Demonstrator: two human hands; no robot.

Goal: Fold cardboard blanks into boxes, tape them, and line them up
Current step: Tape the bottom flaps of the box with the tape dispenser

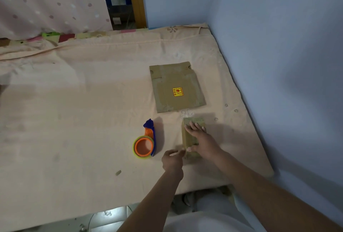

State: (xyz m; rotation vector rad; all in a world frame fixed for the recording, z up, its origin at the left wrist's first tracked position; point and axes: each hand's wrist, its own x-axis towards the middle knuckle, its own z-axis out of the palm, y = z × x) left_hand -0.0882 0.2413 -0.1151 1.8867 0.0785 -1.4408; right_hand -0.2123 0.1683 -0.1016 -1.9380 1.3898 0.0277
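1. The right hand (201, 138) lies flat, fingers straight, on the small cardboard box (191, 140); the left hand (172, 158) pinches its near left edge.
2. The box sits on the peach sheet (83, 111).
3. A flat cardboard blank (176, 87) lies just beyond; a tape dispenser (145, 141) stands to the left.

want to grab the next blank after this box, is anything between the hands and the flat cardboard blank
Nothing visible blocks it. The flat cardboard blank lies just beyond the small box that the right hand presses on, with bare sheet between them. The tape dispenser sits off to the left, beside the left hand.
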